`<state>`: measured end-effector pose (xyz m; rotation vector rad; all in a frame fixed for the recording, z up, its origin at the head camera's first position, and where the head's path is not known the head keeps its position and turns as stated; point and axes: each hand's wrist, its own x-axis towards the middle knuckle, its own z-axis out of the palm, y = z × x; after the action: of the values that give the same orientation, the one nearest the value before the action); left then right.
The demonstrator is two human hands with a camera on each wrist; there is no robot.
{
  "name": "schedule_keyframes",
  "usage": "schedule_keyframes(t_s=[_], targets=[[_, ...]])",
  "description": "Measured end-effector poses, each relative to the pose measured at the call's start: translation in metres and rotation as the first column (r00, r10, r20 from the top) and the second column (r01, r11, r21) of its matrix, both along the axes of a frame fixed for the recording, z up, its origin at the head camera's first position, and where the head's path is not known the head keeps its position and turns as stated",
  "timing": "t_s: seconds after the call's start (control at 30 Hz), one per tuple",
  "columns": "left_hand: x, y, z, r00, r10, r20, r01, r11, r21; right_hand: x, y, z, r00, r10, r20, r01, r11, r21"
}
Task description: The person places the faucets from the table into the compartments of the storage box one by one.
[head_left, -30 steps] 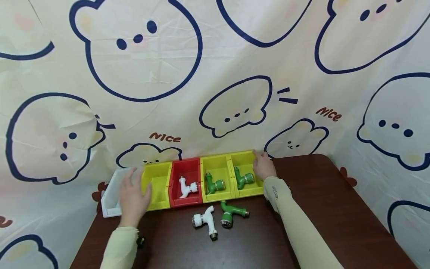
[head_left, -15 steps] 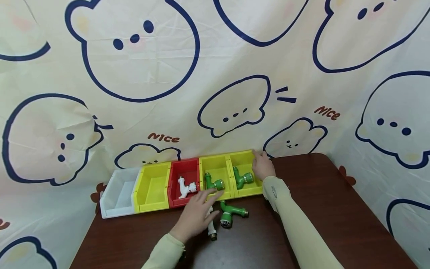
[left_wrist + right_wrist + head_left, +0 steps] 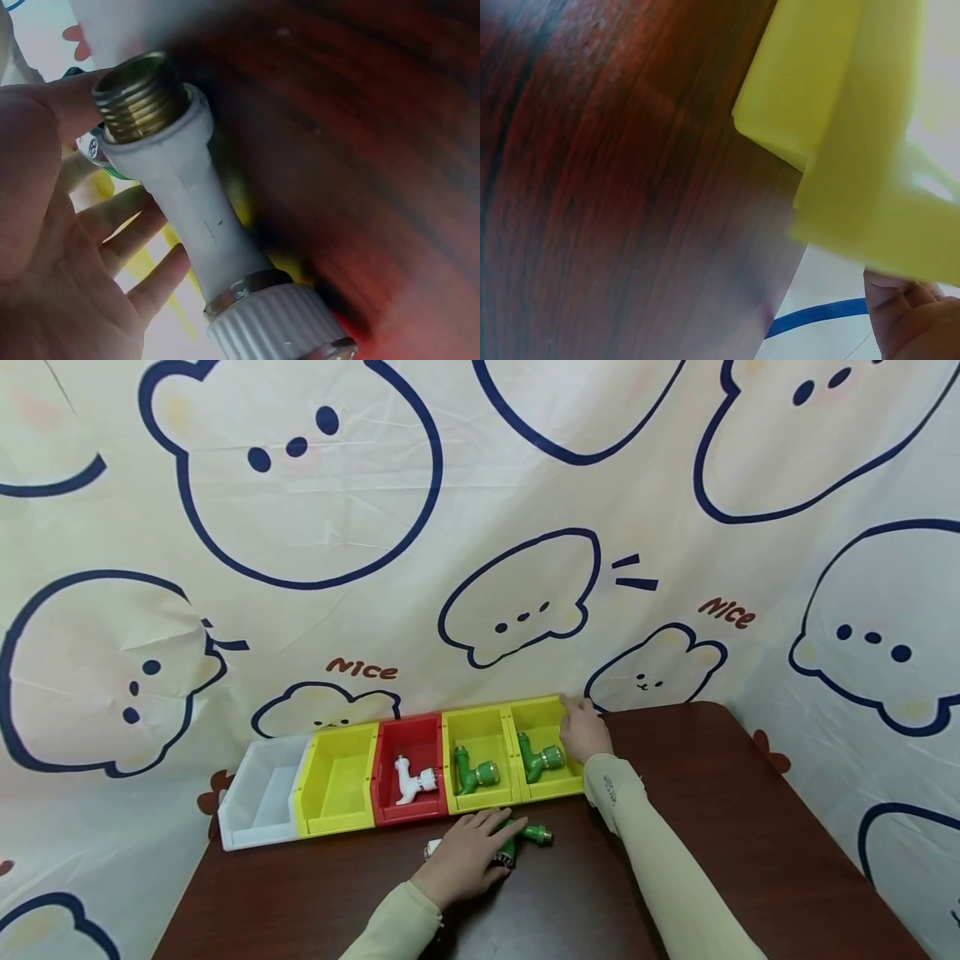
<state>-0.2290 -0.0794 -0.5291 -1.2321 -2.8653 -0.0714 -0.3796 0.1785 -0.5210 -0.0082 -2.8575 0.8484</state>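
Observation:
My left hand [image 3: 465, 857] is over a white plastic tap [image 3: 206, 217] on the table, hiding most of it in the head view. In the left wrist view its fingers are spread and loosely bent behind the tap, whose threaded brass end lies by the thumb. The fingertips reach over a green tap [image 3: 537, 834] beside it; whether they touch it I cannot tell. My right hand [image 3: 587, 732] holds the back right corner of the end yellow bin [image 3: 557, 787], its fingers at the rim. That bin contains another green tap [image 3: 538, 757].
Joined to its left are a yellow bin [image 3: 501, 800] with a green tap [image 3: 475, 771], a red bin [image 3: 408, 814] with a white tap [image 3: 412, 779], another yellow bin [image 3: 337, 822] and a white bin [image 3: 258, 837]. A patterned cloth [image 3: 360, 618] hangs behind the dark wooden table [image 3: 697, 793].
My left hand has moved right from in front of the white and left yellow bins, then down over the loose white and green taps. My right hand has stayed at the bin corner.

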Motion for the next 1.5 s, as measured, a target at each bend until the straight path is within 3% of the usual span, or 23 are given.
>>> schedule_keyframes(t_s=[0.2, 0.5, 0.73, 0.93, 1.13, 1.27, 1.5], targets=[[0.000, 0.001, -0.001, 1.000, -0.022, -0.022, 0.022, 1.000, 0.014, -0.002, -0.001, -0.003, 1.000, -0.011, -0.004, 0.012, 1.000, 0.014], [-0.004, 0.002, -0.002, 0.998, -0.046, 0.042, 0.045, 0.999, 0.017, -0.003, -0.001, -0.005, 1.000, -0.016, -0.004, 0.016, 1.000, 0.002], [-0.004, 0.002, 0.000, 0.997, -0.069, 0.016, 0.069, 0.997, 0.032, -0.003, -0.002, -0.003, 1.000, -0.020, 0.003, 0.020, 1.000, 0.005], [0.000, 0.002, 0.003, 0.997, -0.059, -0.040, 0.064, 0.989, 0.133, -0.003, -0.002, -0.003, 1.000, -0.022, -0.004, 0.022, 1.000, 0.011], [0.003, -0.003, 0.008, 0.998, -0.013, -0.053, 0.027, 0.962, 0.271, 0.000, -0.002, -0.002, 1.000, -0.022, -0.007, 0.022, 1.000, 0.005], [0.003, -0.006, 0.012, 1.000, 0.018, -0.010, -0.014, 0.941, 0.339, 0.000, -0.002, -0.002, 1.000, -0.018, -0.013, 0.018, 1.000, 0.005], [0.004, -0.012, 0.018, 0.985, 0.031, 0.173, -0.095, 0.922, 0.375, -0.002, 0.000, -0.005, 0.999, -0.011, -0.037, 0.011, 1.000, -0.001]])
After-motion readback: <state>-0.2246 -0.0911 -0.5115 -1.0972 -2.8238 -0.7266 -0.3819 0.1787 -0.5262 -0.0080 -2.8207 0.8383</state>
